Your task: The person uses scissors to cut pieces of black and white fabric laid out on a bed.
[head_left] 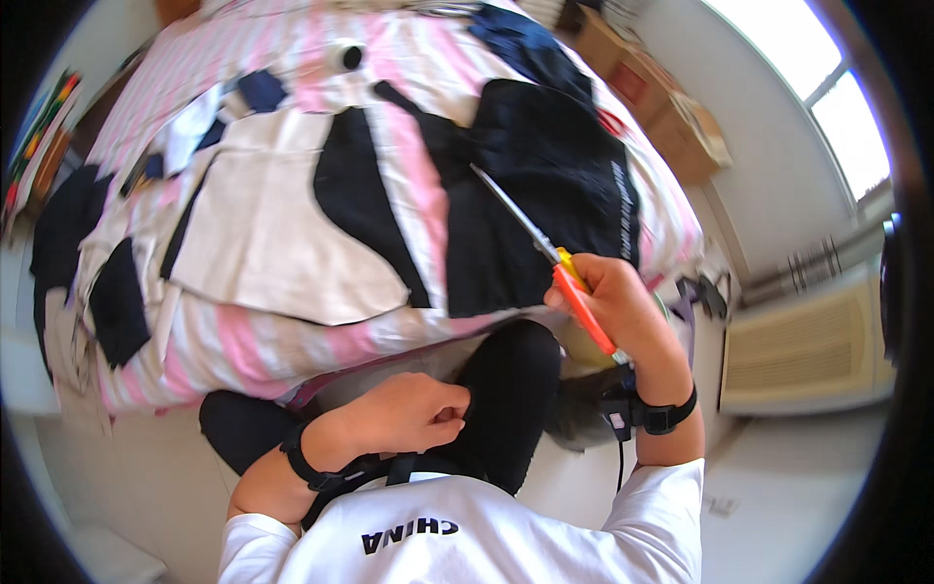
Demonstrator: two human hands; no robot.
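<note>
My right hand [613, 297] grips a pair of scissors [530, 229] by their orange and yellow handles. The long metal blades point up and left over a black cloth piece [540, 165], which lies spread on the bed. My left hand [413, 414] is curled into a loose fist above my lap, close to my knee, and nothing shows in it. Left of the black cloth lies a cream cloth panel [258, 214] with a curved black section [355, 180] along its right side. A narrow black strip [397, 97] runs into the top of the black cloth.
The bed [243, 355] has a pink and white striped cover. On it are a thread spool [345, 55], navy scraps [261, 91], a small black piece [119, 304] and dark blue fabric [530, 44]. Cardboard boxes [671, 127] stand to the right, beyond a beige slatted unit [808, 350].
</note>
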